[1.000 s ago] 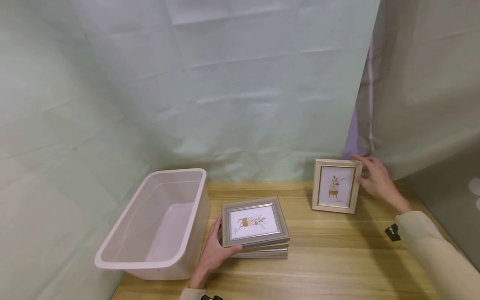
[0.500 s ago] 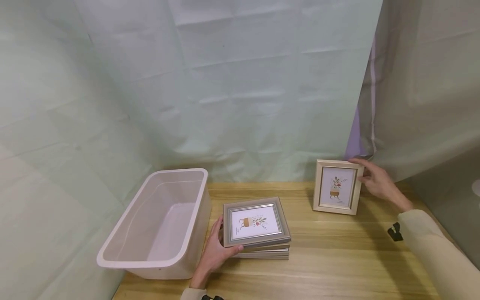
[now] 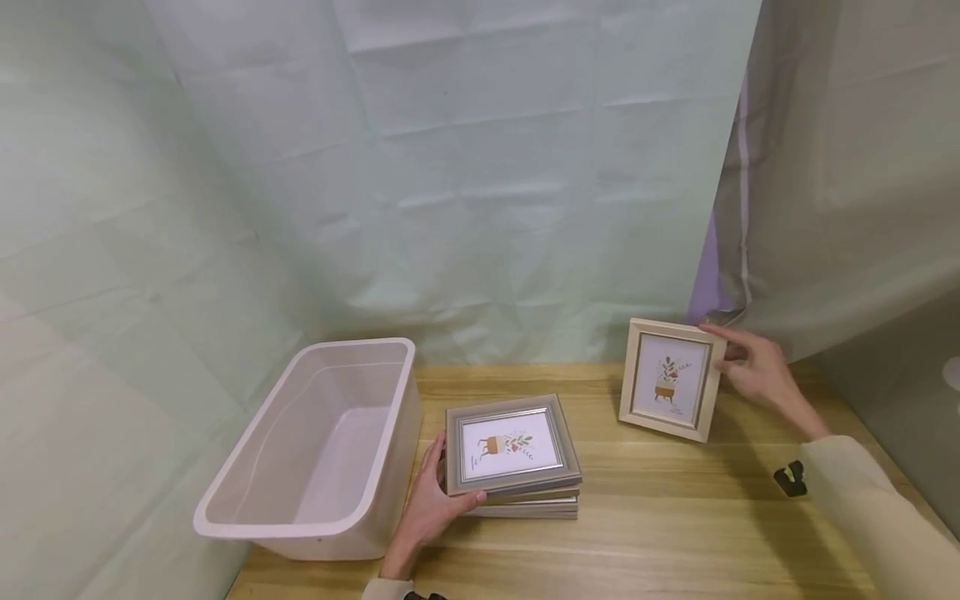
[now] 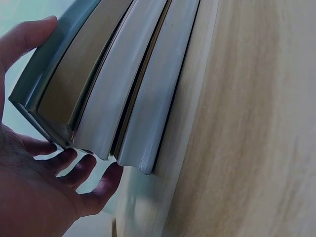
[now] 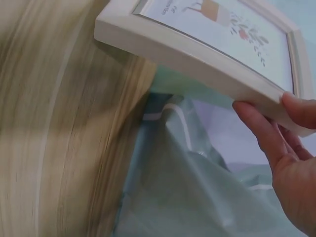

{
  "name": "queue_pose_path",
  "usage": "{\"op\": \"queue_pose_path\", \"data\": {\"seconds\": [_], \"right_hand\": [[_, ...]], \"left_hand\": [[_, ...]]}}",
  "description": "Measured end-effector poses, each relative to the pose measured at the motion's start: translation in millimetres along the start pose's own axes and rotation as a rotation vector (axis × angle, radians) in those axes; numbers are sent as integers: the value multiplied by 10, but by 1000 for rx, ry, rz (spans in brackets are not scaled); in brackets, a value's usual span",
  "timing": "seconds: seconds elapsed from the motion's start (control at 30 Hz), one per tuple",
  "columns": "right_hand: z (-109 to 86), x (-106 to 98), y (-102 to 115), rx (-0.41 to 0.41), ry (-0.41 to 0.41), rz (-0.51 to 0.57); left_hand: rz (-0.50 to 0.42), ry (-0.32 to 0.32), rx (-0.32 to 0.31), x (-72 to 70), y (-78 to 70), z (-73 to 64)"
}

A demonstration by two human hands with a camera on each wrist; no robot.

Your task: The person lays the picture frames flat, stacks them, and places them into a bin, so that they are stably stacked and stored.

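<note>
My right hand (image 3: 757, 367) pinches the right edge of a cream picture frame (image 3: 670, 379) near its top corner. The frame shows a potted-plant print and leans back, its lower edge slanting. In the right wrist view, the thumb is on the front rim and the other fingers go behind it. My left hand (image 3: 431, 508) holds the left front corner of a stack of several picture frames. The top one is a grey-brown picture frame (image 3: 513, 446) with a similar print lying sideways. In the left wrist view, fingertips (image 4: 106, 185) touch the ends of the stacked frames.
A deep white plastic tub (image 3: 307, 450) stands left of the stack, close to my left hand. Everything rests on a wood-grain table (image 3: 637, 517). Pale green sheeting (image 3: 487, 183) hangs behind it, and darker sheeting (image 3: 862, 208) hangs at the right.
The cream frame has tilted, its lower right corner dropping nearer to me. My right hand has moved down slightly with it. The left hand and the stack have stayed in place.
</note>
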State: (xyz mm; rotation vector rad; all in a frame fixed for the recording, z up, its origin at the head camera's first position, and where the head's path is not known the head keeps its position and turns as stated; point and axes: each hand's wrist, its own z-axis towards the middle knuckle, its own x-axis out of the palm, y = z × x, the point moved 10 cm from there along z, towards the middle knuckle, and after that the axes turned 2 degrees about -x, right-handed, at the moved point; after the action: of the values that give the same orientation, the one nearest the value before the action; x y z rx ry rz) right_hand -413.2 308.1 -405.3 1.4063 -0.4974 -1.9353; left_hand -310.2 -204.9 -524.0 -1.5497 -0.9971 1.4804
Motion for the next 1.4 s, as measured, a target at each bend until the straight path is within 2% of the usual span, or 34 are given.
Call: {"op": "queue_pose_path", "data": {"seconds": [0.1,0.33,0.5,0.63,0.73,0.87,0.97,1.13,1.2,1.3,1.4], "right_hand": [[-69,-21,25,45,-37,36],[-214,-40,161,113,-114,206],[-327,-76,287,152,-178,270],[-440,-53,393,169,-231,342],[-523,6,466,204,-265,472],[-633,92,560,269,-326,749],[-732,163,635,322,-380,918],[-924,279,739,424,-493,1081],[-989,335,780,453,-515,1121],[-1079,443,842,488,-515,1186],[-1196,559,894,532,-500,1256]], "left_hand": [[10,-7,7,-6,-22,-21],[88,-64,19,-107,-142,-92],[127,-118,20,-200,-271,-151],[153,-144,51,-223,-415,-195],[151,-187,81,-241,-470,-197],[114,-202,103,-219,-647,-229],[-12,-144,122,-137,-811,-251],[-369,26,148,108,-896,-220],[-479,96,151,210,-937,-213],[-574,181,161,346,-995,-200],[-596,244,163,462,-1042,-190]]}}
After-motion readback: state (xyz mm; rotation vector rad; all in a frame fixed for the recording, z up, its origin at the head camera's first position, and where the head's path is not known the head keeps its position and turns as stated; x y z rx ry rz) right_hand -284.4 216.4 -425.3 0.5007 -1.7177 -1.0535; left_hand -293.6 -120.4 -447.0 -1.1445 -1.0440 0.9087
